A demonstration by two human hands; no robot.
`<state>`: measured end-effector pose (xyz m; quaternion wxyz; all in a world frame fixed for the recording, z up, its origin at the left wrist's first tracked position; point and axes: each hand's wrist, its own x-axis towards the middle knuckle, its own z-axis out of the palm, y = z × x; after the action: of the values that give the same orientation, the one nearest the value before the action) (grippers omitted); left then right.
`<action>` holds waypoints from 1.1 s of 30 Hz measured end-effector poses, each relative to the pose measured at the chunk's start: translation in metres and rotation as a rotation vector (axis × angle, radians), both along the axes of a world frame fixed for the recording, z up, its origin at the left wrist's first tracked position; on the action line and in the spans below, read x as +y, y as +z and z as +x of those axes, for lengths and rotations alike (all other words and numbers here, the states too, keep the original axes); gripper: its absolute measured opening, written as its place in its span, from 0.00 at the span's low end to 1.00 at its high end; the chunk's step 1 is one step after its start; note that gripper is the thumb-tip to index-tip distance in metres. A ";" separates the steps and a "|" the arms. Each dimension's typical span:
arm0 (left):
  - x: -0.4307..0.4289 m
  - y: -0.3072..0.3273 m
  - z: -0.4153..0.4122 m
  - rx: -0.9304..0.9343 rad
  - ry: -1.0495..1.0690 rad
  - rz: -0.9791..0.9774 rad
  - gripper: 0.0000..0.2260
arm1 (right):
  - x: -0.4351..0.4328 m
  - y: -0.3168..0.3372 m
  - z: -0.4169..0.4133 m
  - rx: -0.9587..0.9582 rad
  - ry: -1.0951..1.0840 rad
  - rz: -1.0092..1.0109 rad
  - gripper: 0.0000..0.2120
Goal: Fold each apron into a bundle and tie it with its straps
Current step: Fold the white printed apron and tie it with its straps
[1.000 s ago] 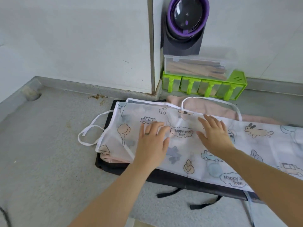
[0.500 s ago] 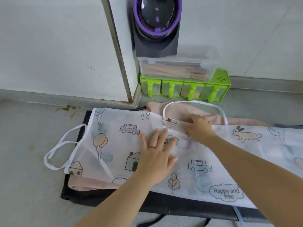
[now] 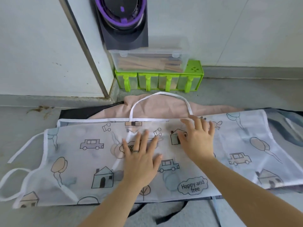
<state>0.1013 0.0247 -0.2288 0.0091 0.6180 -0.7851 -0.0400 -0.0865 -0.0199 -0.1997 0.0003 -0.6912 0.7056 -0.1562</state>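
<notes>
Fingers (image 3: 196, 122) of right hand (image 3: 196, 141) have uncurled; it and left hand (image 3: 141, 159) press apron (image 3: 78, 163), grips spread flat.

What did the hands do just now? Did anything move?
The right hand reached to the far edge of the printed apron by the white neck loop, curled up there, and now lies flat and spread again. The left hand stayed flat on the apron's middle. The apron still lies spread over the pink apron.
</notes>
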 end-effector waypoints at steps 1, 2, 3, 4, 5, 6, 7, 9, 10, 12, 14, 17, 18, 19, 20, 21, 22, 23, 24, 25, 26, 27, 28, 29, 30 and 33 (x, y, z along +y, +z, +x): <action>0.000 0.001 0.000 0.000 0.000 0.001 0.26 | 0.004 -0.005 -0.019 0.061 -0.075 0.172 0.22; 0.001 0.001 -0.001 -0.002 -0.004 0.001 0.26 | 0.007 -0.010 -0.042 0.093 -0.169 0.308 0.26; 0.001 0.002 -0.001 -0.005 -0.010 -0.003 0.26 | 0.009 -0.015 -0.062 0.104 -0.257 0.381 0.30; 0.001 0.001 -0.001 -0.009 -0.016 -0.007 0.26 | 0.010 -0.018 -0.077 0.100 -0.333 0.407 0.33; 0.000 0.001 -0.002 -0.019 -0.022 -0.008 0.26 | 0.010 -0.021 -0.087 0.088 -0.380 0.408 0.34; -0.001 0.001 -0.002 -0.029 -0.027 -0.009 0.26 | 0.011 -0.022 -0.091 0.080 -0.396 0.403 0.35; -0.001 0.001 -0.003 -0.038 -0.035 -0.013 0.26 | 0.012 -0.023 -0.092 0.073 -0.397 0.396 0.35; -0.003 0.003 -0.002 -0.057 -0.056 -0.028 0.26 | 0.012 -0.023 -0.089 0.057 -0.392 0.381 0.34; -0.005 0.004 -0.001 -0.068 -0.064 -0.035 0.26 | 0.013 -0.022 -0.088 0.054 -0.395 0.377 0.34; -0.009 0.005 0.001 -0.078 -0.076 -0.037 0.26 | 0.015 -0.020 -0.087 0.062 -0.397 0.373 0.35; -0.011 0.007 0.002 -0.086 -0.075 0.004 0.25 | 0.019 -0.018 -0.085 0.103 -0.375 0.362 0.35; -0.013 0.007 0.000 -0.087 -0.106 0.045 0.27 | 0.032 -0.020 -0.081 0.183 -0.327 0.387 0.36; -0.013 0.007 -0.001 -0.084 -0.129 0.049 0.28 | 0.038 -0.021 -0.081 0.195 -0.329 0.399 0.37; -0.013 0.008 -0.003 -0.081 -0.146 0.047 0.29 | 0.042 -0.022 -0.082 0.199 -0.330 0.405 0.39; -0.014 0.009 -0.004 -0.079 -0.155 0.039 0.31 | 0.046 -0.023 -0.084 0.199 -0.331 0.402 0.40; -0.015 0.010 -0.006 -0.085 -0.156 0.048 0.32 | 0.047 -0.022 -0.085 0.192 -0.333 0.397 0.40; -0.016 0.011 -0.006 -0.096 -0.155 0.070 0.33 | 0.048 -0.020 -0.086 0.173 -0.340 0.392 0.40; -0.017 0.011 -0.007 -0.103 -0.150 0.088 0.34 | 0.046 -0.016 -0.085 0.151 -0.346 0.383 0.40; -0.018 0.011 -0.007 -0.106 -0.147 0.097 0.34 | 0.042 -0.012 -0.083 0.134 -0.340 0.368 0.39; -0.019 0.012 -0.008 -0.105 -0.147 0.098 0.34 | 0.038 -0.008 -0.079 0.122 -0.312 0.349 0.40; -0.021 0.010 -0.008 -0.107 -0.150 0.096 0.34 | 0.032 -0.005 -0.073 0.114 -0.250 0.334 0.41; -0.022 0.011 -0.008 -0.108 -0.155 0.092 0.34 | 0.027 -0.003 -0.066 0.112 -0.165 0.332 0.42; -0.023 0.011 -0.009 -0.109 -0.161 0.089 0.34 | 0.024 -0.004 -0.059 0.118 -0.087 0.344 0.42; -0.024 0.011 -0.008 -0.103 -0.158 0.088 0.33 | 0.022 -0.006 -0.054 0.135 -0.035 0.360 0.42; -0.027 0.011 -0.006 -0.092 -0.146 0.087 0.33 | 0.020 -0.011 -0.052 0.153 -0.019 0.375 0.40; -0.038 0.011 0.023 -0.067 -0.001 0.052 0.30 | 0.019 -0.023 -0.057 0.183 -0.052 0.394 0.35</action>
<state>0.1239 -0.0131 -0.2181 -0.0335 0.6188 -0.7838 -0.0395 -0.1434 -0.0013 -0.2224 0.0674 -0.6706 0.7372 0.0481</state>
